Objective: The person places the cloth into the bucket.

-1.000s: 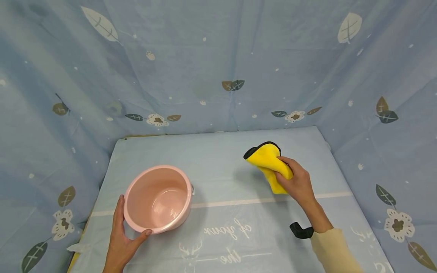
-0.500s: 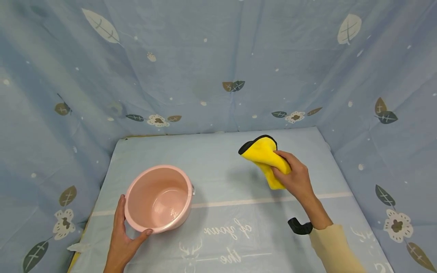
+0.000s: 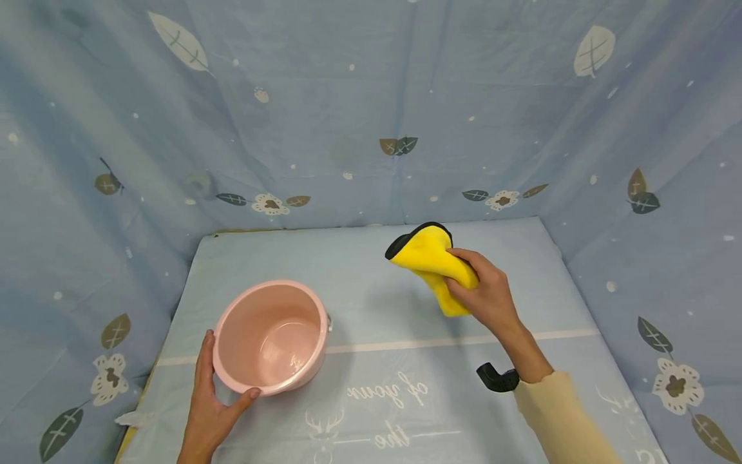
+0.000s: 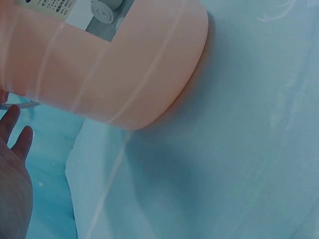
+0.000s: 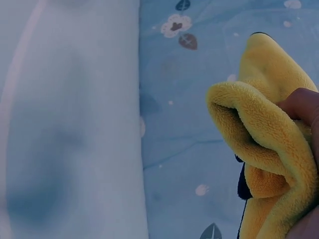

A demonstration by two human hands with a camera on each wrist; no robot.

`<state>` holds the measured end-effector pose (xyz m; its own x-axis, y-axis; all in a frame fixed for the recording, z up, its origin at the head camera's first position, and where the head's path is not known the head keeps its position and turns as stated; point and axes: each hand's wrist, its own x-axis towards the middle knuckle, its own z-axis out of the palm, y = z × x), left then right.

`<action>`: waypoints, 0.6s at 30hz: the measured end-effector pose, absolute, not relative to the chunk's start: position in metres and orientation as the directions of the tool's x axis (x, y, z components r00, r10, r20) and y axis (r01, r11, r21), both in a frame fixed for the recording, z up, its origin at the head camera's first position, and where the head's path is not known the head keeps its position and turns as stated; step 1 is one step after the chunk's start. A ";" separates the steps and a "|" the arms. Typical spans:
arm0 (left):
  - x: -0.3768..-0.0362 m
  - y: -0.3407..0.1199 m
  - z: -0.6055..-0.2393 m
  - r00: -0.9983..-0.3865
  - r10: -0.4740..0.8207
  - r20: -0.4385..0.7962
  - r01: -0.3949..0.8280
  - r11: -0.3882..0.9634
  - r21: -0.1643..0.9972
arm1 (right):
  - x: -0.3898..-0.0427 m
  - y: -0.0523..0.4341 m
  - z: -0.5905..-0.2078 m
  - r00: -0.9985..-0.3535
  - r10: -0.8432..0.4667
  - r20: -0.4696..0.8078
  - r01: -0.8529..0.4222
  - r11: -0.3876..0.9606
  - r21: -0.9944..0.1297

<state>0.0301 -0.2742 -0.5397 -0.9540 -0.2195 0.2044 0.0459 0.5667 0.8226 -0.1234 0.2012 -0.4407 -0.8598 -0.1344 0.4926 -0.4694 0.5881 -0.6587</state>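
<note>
A pink bucket [image 3: 269,338] stands on the left side of the table, its opening facing up; no contents show inside. My left hand [image 3: 210,406] rests against its near left side, thumb tip at the rim and fingers spread along the wall. In the left wrist view, the fingers [image 4: 21,142] extend beside the bucket's wall [image 4: 124,64], close to its handle. To the right, above the table, my right hand [image 3: 484,290] pinches a yellow cloth [image 3: 431,258] with black edging. The right wrist view shows this cloth [image 5: 264,134] folded over itself and hanging loosely.
A light blue printed cover lies over the table [image 3: 371,374]. Patterned blue curtains [image 3: 348,96] enclose the back and both sides. A black curved piece [image 3: 497,378] sits at the right wrist. The bucket carries a label [image 4: 52,7].
My right hand has carried the yellow cloth leftward and slightly toward the back. The left hand and the bucket have stayed in place.
</note>
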 end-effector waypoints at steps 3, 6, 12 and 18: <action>0.029 -0.274 -0.542 -0.953 -0.220 0.207 0.048 0.566 0.823 | -0.124 0.194 -0.438 -0.858 -0.154 0.490 -0.478 0.587 -0.653; 0.030 -0.274 -0.542 -0.952 -0.222 0.212 0.053 0.561 0.826 | -0.125 0.187 -0.436 -0.857 -0.179 0.483 -0.488 0.582 -0.651; 0.030 -0.275 -0.543 -0.954 -0.210 0.213 0.065 0.550 0.832 | -0.126 0.172 -0.433 -0.839 -0.244 0.486 -0.534 0.544 -0.648; 0.031 -0.277 -0.543 -0.958 -0.214 0.191 0.045 0.548 0.835 | -0.126 0.154 -0.427 -0.816 -0.303 0.493 -0.576 0.504 -0.643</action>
